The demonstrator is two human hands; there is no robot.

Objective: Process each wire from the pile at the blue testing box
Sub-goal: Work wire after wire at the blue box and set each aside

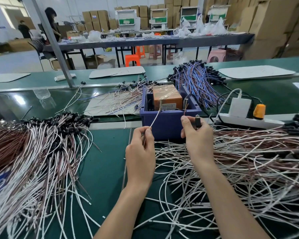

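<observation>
At the front wall of the blue testing box [169, 121] on the table [104, 169], the fingers of the left hand [140, 152] pinch the white lead [155, 118] and those of the right hand [197, 137] pinch the brown lead [185, 108] with its black lamp holder [198, 122]; the wire is judged light and limp, so grip near each tip.

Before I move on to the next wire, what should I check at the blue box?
1. Left hand pinches thin white wire: ok.
2. White wire's tip reaches over blue plastic testing box: ok.
3. Right hand grips brownish wire and black connector: ok.
4. Both tips touching contacts: cannot tell.
5. Tangled wire pile lies beside right hand: ok.
</observation>
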